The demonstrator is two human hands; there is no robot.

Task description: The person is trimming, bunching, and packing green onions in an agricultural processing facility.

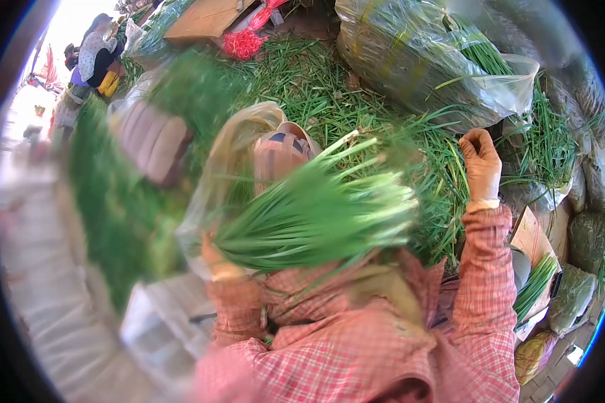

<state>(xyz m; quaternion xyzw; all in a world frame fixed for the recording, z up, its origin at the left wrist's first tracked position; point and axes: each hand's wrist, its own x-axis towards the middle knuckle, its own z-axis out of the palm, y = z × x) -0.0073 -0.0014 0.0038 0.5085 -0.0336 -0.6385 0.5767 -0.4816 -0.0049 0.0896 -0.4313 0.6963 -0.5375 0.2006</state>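
Observation:
A bunch of garlic chives [316,218] lies across my lap, its pale stem ends pointing right and its green leaves running left. My left hand [214,255] is closed around the leaf end, partly hidden and blurred. To the right, my right hand [480,166] is raised apart from the bunch, thumb and fingertips pinched together; whatever is between them is too small to make out. A clear plastic bag [238,134] stands just beyond the left hand, beside a checked-cloth knee [282,154].
Loose green leaves [316,74] cover the ground ahead. A large plastic-wrapped bundle of greens [410,60] stands at the upper right. Red netting [245,43] lies near a cardboard piece [205,23]. Another person [101,57] sits at the upper left. More wrapped bundles [571,299] line the right.

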